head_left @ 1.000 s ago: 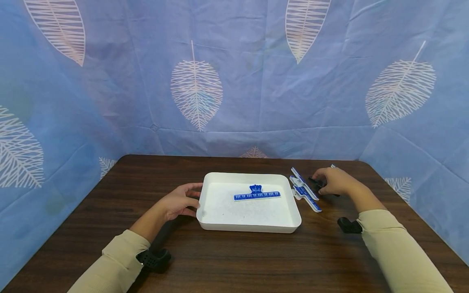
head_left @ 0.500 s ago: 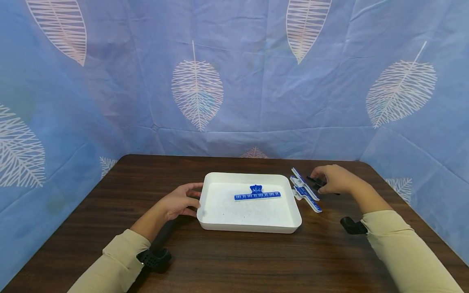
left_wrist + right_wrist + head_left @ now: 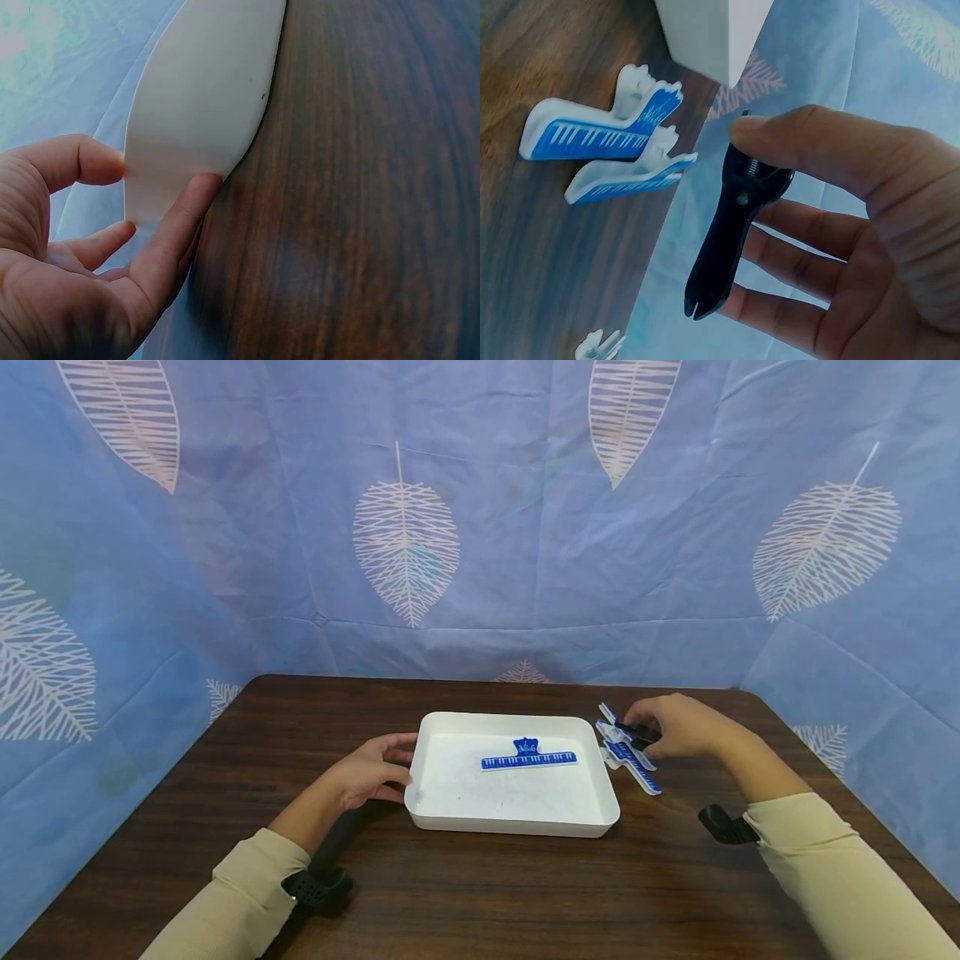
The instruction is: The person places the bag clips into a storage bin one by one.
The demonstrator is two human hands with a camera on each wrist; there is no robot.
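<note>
A white tray [image 3: 510, 793] stands on the table, and a blue-and-white clip with a piano-key pattern [image 3: 528, 761] lies inside it. At the tray's left end, my left hand [image 3: 370, 774] touches the outer wall with spread fingertips, seen close up in the left wrist view. Beyond the tray's right end, my right hand [image 3: 686, 728] pinches a black spring clip [image 3: 724, 225] between thumb and fingers. In the right wrist view the black clip's small spring sits near my thumb and its narrow, notched end points down. In the head view it overlaps the piano-pattern clips.
Two blue-and-white piano-pattern clips [image 3: 596, 135] lie close together on the table, right of the tray. Part of another white piece [image 3: 600, 345] shows at the lower edge of the right wrist view. A blue leaf-print cloth [image 3: 480, 552] hangs behind the dark wooden table [image 3: 480, 902].
My right hand has moved slightly left and lifted the black clip, which now overlaps the piano-pattern clips. My left hand stays at the tray.
</note>
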